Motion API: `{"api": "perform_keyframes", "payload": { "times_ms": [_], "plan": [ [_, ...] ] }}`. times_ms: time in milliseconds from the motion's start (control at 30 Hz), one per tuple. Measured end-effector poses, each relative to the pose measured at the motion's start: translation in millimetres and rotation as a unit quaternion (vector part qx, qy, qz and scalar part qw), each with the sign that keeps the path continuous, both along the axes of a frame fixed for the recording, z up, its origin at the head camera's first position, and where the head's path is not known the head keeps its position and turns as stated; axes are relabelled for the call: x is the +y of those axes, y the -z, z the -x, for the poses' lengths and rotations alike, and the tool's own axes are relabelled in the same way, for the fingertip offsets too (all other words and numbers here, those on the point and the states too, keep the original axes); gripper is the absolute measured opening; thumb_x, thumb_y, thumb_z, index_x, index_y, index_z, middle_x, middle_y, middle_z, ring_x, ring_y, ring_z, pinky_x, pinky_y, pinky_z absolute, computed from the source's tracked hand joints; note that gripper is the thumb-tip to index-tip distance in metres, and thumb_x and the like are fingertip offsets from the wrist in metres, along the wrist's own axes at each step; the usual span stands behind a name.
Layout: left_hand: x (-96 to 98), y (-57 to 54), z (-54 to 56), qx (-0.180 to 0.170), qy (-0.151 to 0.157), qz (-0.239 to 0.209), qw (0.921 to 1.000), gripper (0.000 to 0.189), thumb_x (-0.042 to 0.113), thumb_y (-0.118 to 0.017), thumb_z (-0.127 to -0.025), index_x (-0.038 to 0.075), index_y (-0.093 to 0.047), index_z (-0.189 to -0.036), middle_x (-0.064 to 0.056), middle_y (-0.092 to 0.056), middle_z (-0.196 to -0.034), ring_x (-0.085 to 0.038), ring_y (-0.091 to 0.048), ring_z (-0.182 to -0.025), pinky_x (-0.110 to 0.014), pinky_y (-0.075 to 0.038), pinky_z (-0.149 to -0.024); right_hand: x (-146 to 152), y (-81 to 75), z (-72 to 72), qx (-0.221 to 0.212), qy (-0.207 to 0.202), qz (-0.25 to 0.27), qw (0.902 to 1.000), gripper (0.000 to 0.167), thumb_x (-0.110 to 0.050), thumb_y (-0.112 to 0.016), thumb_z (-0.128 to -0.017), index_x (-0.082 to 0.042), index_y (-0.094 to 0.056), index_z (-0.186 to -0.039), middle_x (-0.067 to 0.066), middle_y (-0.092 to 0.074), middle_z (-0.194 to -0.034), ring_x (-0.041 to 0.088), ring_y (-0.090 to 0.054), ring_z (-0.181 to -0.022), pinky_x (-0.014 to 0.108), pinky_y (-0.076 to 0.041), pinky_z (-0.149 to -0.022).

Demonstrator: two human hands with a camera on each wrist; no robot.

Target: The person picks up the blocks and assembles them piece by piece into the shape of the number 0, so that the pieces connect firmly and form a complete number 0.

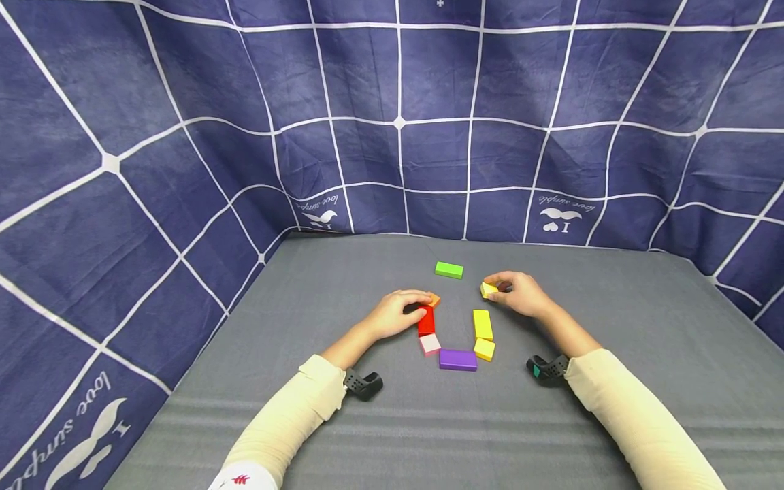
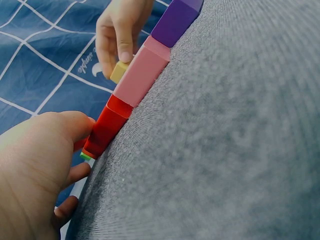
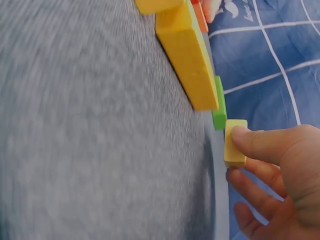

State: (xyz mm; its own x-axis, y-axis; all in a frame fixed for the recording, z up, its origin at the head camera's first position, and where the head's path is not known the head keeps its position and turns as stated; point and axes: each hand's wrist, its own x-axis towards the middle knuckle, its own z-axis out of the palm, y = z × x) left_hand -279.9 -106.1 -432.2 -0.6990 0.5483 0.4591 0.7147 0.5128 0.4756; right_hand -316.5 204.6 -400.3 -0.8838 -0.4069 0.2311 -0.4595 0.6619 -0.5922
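Observation:
In the head view, my right hand (image 1: 520, 294) pinches a small pale yellow block (image 3: 235, 150) between thumb and fingers, right of the green block (image 1: 449, 270). My left hand (image 1: 395, 315) rests at the left side, fingers extended over a small orange block (image 1: 434, 299) and partly hiding it. Its thumb touches the far end of the red block (image 1: 427, 322). Beside the red block's near end lies a pink block (image 1: 430, 344). A purple block (image 1: 458, 360), a small yellow block (image 1: 484, 350) and a longer yellow block (image 1: 482, 324) continue the curve round to the right.
All the blocks lie on a grey cloth-covered table (image 1: 539, 435). A blue curtain (image 1: 441, 156) with white grid lines hangs behind and along the left. Black bands with camera mounts (image 1: 365, 386) sit at both wrists, next to cream sleeves (image 1: 288, 422).

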Motion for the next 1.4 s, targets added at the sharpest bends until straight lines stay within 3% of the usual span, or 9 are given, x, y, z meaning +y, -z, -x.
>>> {"api": "perform_keyframes", "payload": {
  "times_ms": [533, 767, 1033, 1400],
  "plan": [
    [-0.9, -1.0, 1.2, -0.012, -0.001, 0.012, 0.9999, 0.029, 0.016, -0.063, -0.092, 0.004, -0.069, -0.119, -0.006, -0.064, -0.127, -0.023, -0.057, -0.120, -0.035, -0.040, -0.102, -17.6, -4.4, 1.9, -0.043, -0.099, -0.037, 0.9934, 0.028, -0.005, -0.071, -0.086, 0.001, -0.069, -0.114, 0.011, -0.069, -0.105, 0.026, -0.062, -0.093, 0.038, -0.047, -0.079],
    [-0.8, -1.8, 1.1, -0.021, -0.002, 0.014, 0.9997, 0.030, 0.016, -0.063, -0.092, 0.005, -0.068, -0.120, -0.006, -0.063, -0.128, -0.023, -0.056, -0.121, -0.035, -0.039, -0.103, -18.8, -2.5, 3.8, -0.051, -0.108, -0.057, 0.9912, 0.030, -0.003, -0.069, -0.087, -0.001, -0.068, -0.117, 0.011, -0.068, -0.108, 0.025, -0.060, -0.096, 0.041, -0.047, -0.083],
    [-1.3, -1.8, 0.5, -0.014, 0.000, 0.012, 0.9998, 0.030, 0.015, -0.062, -0.093, 0.004, -0.068, -0.120, -0.007, -0.064, -0.128, -0.023, -0.056, -0.121, -0.035, -0.039, -0.103, -20.5, -7.2, 0.0, -0.067, -0.139, -0.049, 0.9868, 0.030, 0.004, -0.063, -0.089, 0.001, -0.068, -0.118, 0.016, -0.067, -0.117, 0.035, -0.059, -0.110, 0.053, -0.044, -0.094],
    [-1.0, -0.3, 2.1, -0.022, -0.004, 0.011, 0.9997, 0.031, 0.016, -0.064, -0.092, 0.004, -0.068, -0.121, -0.006, -0.064, -0.127, -0.022, -0.056, -0.120, -0.036, -0.039, -0.103, -21.6, -7.0, -1.2, -0.086, -0.148, -0.043, 0.9842, 0.033, 0.009, -0.056, -0.088, 0.002, -0.067, -0.118, 0.018, -0.065, -0.120, 0.038, -0.055, -0.116, 0.055, -0.040, -0.099]
  ]
}}
